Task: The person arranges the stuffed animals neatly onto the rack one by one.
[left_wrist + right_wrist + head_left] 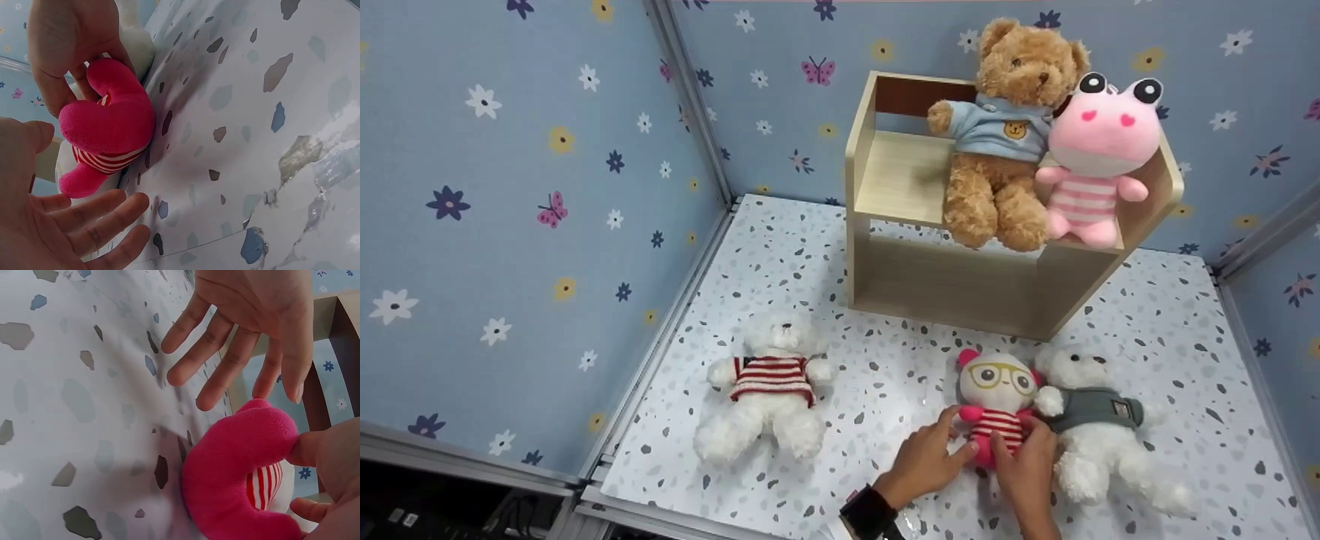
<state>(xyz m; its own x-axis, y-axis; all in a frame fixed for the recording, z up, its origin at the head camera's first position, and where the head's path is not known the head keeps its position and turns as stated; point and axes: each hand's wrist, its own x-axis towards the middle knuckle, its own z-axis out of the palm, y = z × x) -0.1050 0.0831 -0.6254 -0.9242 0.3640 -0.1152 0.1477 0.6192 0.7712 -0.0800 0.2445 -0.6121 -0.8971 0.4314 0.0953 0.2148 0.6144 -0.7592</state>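
Note:
A pink-and-white plush panda [997, 379] with yellow glasses and a red-striped shirt lies face up on the speckled surface. My right hand [1027, 469] grips its side and lower body, the thumb on the front. In the right wrist view that hand [337, 478] has its thumb against a pink leg. On the panda's other side is my left hand [926, 457], its fingertips close to the pink arm. Its fingers [98, 230] look spread and relaxed in the left wrist view. Right beside the panda lies a white teddy bear [1099, 412] in a green top.
A white teddy bear [772, 382] in a striped sweater lies to the left. Behind stands a wooden shelf [900, 180] with a brown teddy bear [997, 165] and a pink plush frog [1102, 150] sitting on top. Flowered panels [525, 247] enclose the surface.

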